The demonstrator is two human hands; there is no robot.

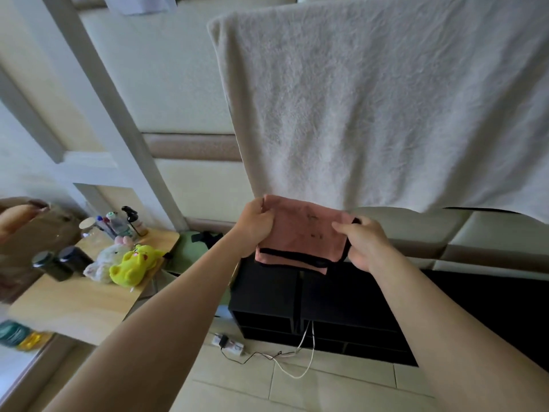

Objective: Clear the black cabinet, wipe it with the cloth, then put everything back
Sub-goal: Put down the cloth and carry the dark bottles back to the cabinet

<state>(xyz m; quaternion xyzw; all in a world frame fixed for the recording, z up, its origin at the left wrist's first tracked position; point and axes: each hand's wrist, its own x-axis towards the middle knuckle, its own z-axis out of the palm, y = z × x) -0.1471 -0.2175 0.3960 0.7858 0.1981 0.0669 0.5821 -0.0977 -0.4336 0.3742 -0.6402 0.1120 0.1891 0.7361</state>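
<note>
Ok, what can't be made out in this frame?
All in the head view.
Rear top of the black cabinet: hidden behind the pink cloth, left hand and right hand.
Cabinet shelves: too dark to show contents.
The teal packet: blurred, cut by the left edge.
Labels of the bottles on the wooden table: too small.

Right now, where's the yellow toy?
In the head view, the yellow toy lies on the wooden table, beside a white plush, left of the black cabinet.

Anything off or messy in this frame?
The pink cloth, pinched between left hand and right hand, carries dark smudges mid-panel, so it looks soiled. A white cable dangles from the black cabinet and loops loose across the floor.
</note>
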